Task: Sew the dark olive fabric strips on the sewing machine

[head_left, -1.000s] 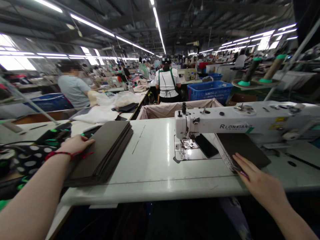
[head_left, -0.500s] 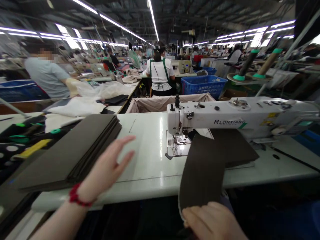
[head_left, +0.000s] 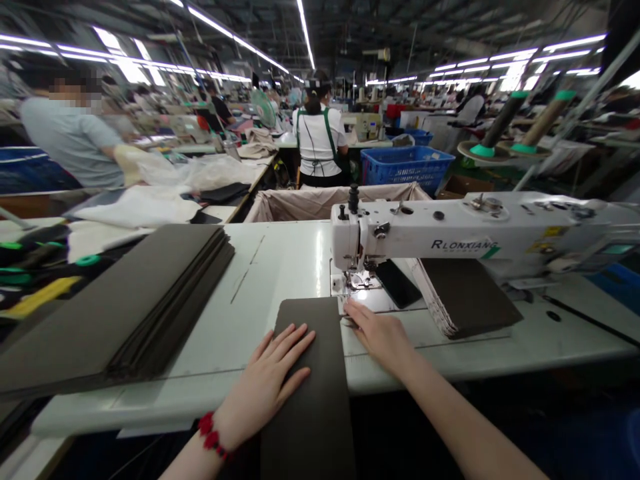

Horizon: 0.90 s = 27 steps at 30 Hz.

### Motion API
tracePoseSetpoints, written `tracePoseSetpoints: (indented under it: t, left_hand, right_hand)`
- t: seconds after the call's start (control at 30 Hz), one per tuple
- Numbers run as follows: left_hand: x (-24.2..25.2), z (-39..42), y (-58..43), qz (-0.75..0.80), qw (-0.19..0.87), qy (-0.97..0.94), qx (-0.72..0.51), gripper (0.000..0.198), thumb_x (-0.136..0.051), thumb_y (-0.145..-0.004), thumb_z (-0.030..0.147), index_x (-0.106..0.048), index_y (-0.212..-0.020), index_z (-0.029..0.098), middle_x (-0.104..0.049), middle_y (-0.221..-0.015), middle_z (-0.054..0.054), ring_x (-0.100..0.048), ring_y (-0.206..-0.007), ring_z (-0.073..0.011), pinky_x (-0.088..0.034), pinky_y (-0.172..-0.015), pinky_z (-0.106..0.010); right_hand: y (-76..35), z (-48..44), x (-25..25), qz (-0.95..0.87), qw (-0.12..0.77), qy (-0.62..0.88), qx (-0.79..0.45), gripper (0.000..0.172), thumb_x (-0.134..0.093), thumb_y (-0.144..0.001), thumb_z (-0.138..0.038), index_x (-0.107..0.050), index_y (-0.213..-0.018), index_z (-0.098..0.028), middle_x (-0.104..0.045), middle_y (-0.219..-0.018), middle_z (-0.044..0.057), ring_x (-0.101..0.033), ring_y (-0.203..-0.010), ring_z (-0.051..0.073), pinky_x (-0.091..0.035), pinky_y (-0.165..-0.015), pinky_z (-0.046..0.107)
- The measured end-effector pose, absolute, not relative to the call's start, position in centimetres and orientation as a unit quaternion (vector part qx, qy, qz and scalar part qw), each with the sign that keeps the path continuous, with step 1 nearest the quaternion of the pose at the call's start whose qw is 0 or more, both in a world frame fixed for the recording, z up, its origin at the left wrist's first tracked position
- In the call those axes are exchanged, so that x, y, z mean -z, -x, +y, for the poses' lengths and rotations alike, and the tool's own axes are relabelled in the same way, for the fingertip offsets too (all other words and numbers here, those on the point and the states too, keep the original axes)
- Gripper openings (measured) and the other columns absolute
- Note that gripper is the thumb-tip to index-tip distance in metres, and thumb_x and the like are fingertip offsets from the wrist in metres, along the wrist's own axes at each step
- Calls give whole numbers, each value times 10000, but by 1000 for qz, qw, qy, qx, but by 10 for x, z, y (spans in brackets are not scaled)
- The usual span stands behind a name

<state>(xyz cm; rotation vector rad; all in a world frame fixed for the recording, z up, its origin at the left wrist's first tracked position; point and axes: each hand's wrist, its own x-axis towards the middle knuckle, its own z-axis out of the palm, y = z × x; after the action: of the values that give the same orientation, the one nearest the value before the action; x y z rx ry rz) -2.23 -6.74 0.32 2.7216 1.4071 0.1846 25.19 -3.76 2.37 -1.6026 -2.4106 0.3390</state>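
A dark grey-brown fabric panel (head_left: 320, 427) lies over the table's front edge, its far end just short of the sewing machine (head_left: 430, 233). My left hand (head_left: 273, 373) rests flat on this panel with its fingers spread. At the panel's far right corner, close to the needle plate, is my right hand (head_left: 380, 333). Its fingers are closed, and a small dark pointed thing shows under them, too hidden to name. Behind the right hand, a black phone (head_left: 399, 283) lies on the table. A stack of similar panels (head_left: 473, 290) sits under the machine arm.
A thick pile of dark panels (head_left: 125, 287) covers the table's left side. Beyond the table are a cloth-lined bin (head_left: 285, 203), a blue basket (head_left: 407, 167) and a seated person (head_left: 317, 140). Thread cones (head_left: 505, 123) stand at the right.
The panel that hung from my right hand by the right stack now lies left of it, in front of the needle. My left hand has come down onto it; my right hand has moved forward.
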Motion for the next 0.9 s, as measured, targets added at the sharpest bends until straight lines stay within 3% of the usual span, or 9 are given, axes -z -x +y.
tracePoseSetpoints:
  t: [0.17, 0.5, 0.9]
  left_hand:
    - [-8, -45, 13, 454, 76, -885, -68, 558, -438, -967, 464, -286, -1491, 345, -350, -1521, -12, -283, -1416, -264, -201, -1169, -514]
    - [-6, -15, -11, 418, 82, -900, -95, 530, -457, -958, 425, -356, -1465, 310, -391, -1487, -41, -274, -1411, -281, -177, -1167, -524]
    - [-8, -17, -13, 420, 93, -897, -99, 565, -494, -934, 427, -349, -1470, 320, -399, -1482, -33, -293, -1402, -280, -139, -1178, -521]
  right_hand:
    - [-252, -17, -10, -825, 74, 557, -60, 517, -395, -949, -256, -334, -1461, -297, -368, -1518, 11, -654, -990, 204, -530, -766, 339]
    - [-257, -21, -7, -813, 94, 570, -72, 522, -371, -951, -265, -328, -1470, -293, -362, -1521, 25, -600, -1108, 204, -488, -886, 344]
    - [-257, -20, -4, -810, 106, 571, -82, 522, -397, -931, -247, -370, -1452, -274, -377, -1513, 14, -608, -1087, 205, -498, -861, 338]
